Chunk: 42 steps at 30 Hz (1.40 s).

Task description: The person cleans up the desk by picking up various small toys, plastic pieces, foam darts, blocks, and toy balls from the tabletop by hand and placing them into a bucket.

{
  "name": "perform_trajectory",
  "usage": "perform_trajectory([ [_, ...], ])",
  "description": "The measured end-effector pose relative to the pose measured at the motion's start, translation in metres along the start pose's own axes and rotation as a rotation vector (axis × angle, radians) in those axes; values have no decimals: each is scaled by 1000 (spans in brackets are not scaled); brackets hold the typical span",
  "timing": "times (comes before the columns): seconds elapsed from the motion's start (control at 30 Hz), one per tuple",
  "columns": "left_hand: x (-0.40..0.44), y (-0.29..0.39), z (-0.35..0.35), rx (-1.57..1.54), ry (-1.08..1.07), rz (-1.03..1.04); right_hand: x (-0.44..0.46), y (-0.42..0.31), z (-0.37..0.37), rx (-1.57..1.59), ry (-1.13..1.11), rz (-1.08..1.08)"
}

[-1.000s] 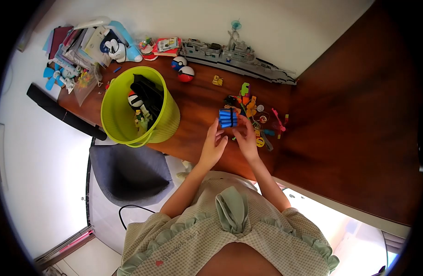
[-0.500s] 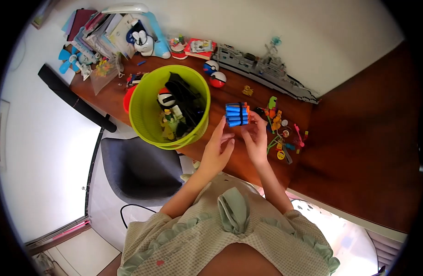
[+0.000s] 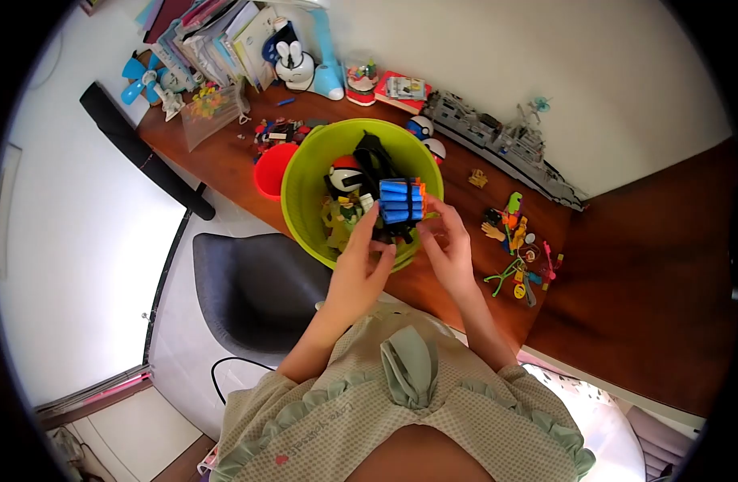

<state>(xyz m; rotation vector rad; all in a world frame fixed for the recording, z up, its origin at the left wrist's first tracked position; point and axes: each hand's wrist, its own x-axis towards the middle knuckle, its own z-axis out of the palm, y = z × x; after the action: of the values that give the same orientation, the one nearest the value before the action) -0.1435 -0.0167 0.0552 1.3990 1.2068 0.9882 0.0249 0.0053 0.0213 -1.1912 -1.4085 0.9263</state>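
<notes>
A bundle of blue foam darts (image 3: 399,202) with orange tips, bound by a black band, is held up between my two hands. The fingers of my left hand (image 3: 359,263) press on its left end. At the orange end, the fingertips of my right hand (image 3: 449,245) touch the other side. The bundle is above the right part of a lime-green basket (image 3: 298,173). Inside the basket lie a red-and-white ball (image 3: 346,174), black items and small yellow-green toys; the bundle and my hands cover some of the contents.
A red cup (image 3: 271,170) stands left of the basket. Small colourful toys (image 3: 517,241) lie to the right on the brown desk (image 3: 465,209). Along the wall are a grey model ship (image 3: 505,145), a red box (image 3: 401,92), a lamp and books. A grey chair (image 3: 256,281) is below.
My hands have carried the dart bundle left relative to the basket, from beside it to over its opening. The view has shifted, so the desk items appear further right.
</notes>
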Motion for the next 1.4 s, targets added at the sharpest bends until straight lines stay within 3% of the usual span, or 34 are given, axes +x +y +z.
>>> perform_trajectory([
  [0.03, -1, 1, -12, 24, 7, -79, 5, -4, 6, -63, -44, -18],
  [0.2, 4, 3, -60, 327, 129, 0, 27, -28, 38, -285, -247, 32],
  [0.57, 32, -3, -103, 495, 130, -49, 53, -12, 86, -542, -452, 168],
  [0.67, 37, -10, -107, 441, 126, -58, 51, -5, 90, -665, -446, 123],
  [1.07, 33, -16, -94, 169, 69, 54, 42, -24, 75, -486, -311, 83],
  [1.13, 31, -11, -88, 153, 27, 61, 38, -30, 70, -458, -237, 35],
  [1.23, 31, -8, -72, 73, 19, 234, 31, -35, 58, -448, -151, -10],
  [1.4, 25, 1, -46, 88, -102, 261, 17, -40, 30, -436, -11, -29],
])
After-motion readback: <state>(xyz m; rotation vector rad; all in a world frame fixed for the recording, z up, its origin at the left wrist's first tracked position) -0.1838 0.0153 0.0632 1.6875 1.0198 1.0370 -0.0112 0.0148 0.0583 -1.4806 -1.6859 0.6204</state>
